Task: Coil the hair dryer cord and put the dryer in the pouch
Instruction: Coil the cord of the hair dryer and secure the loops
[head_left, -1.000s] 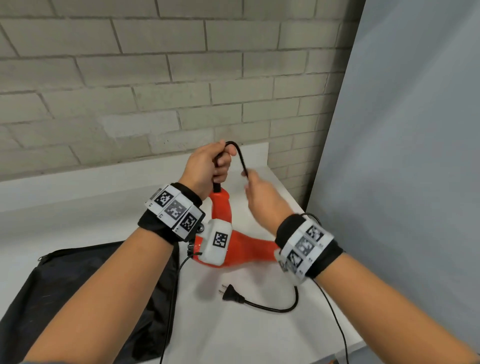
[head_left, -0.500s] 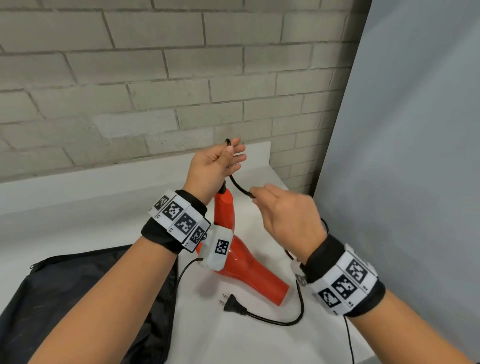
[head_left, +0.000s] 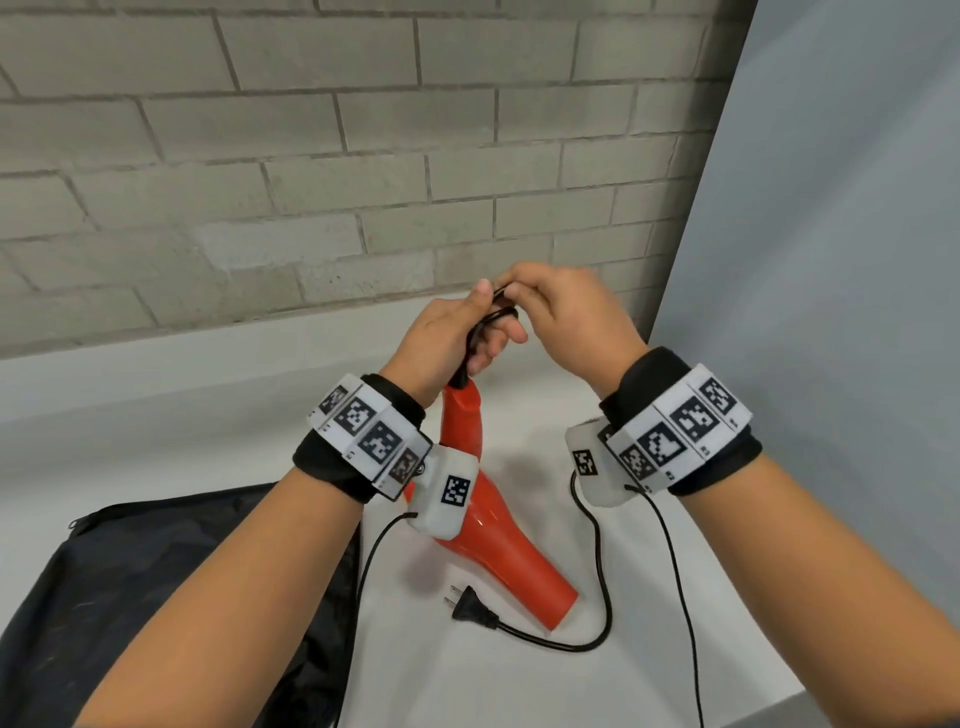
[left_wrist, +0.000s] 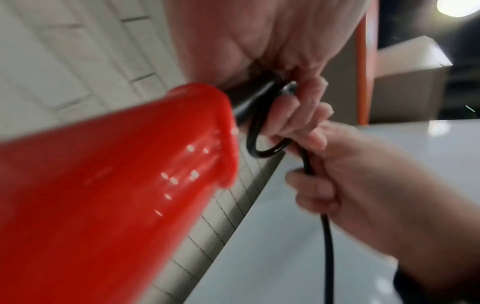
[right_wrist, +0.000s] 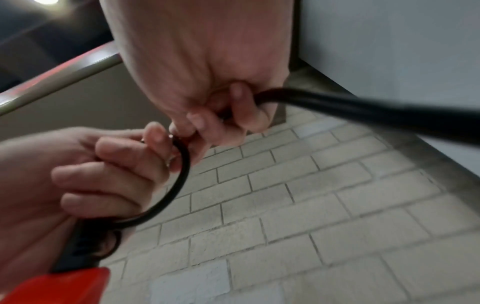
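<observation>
The red hair dryer (head_left: 488, 540) hangs handle-up over the white table, its nozzle low near the plug. My left hand (head_left: 457, 338) grips the black cord (head_left: 597, 561) where it leaves the handle, a small loop (left_wrist: 262, 142) caught in its fingers (right_wrist: 122, 164). My right hand (head_left: 566, 317) meets it from the right and pinches the cord (right_wrist: 337, 109) just past that loop. From there the cord drops behind my right wrist, curves along the table and ends at the plug (head_left: 470, 610). The black pouch (head_left: 130, 587) lies flat at the lower left.
A grey brick wall (head_left: 311, 182) stands behind the table. A pale grey panel (head_left: 831, 260) closes off the right side. The table's front right edge (head_left: 810, 696) is close to my right forearm. Thin black sensor wires (head_left: 675, 597) hang from both wrist units.
My right hand rose and moved left to my left hand, bringing cord up into a new loop there. The dryer stayed hanging from my left hand.
</observation>
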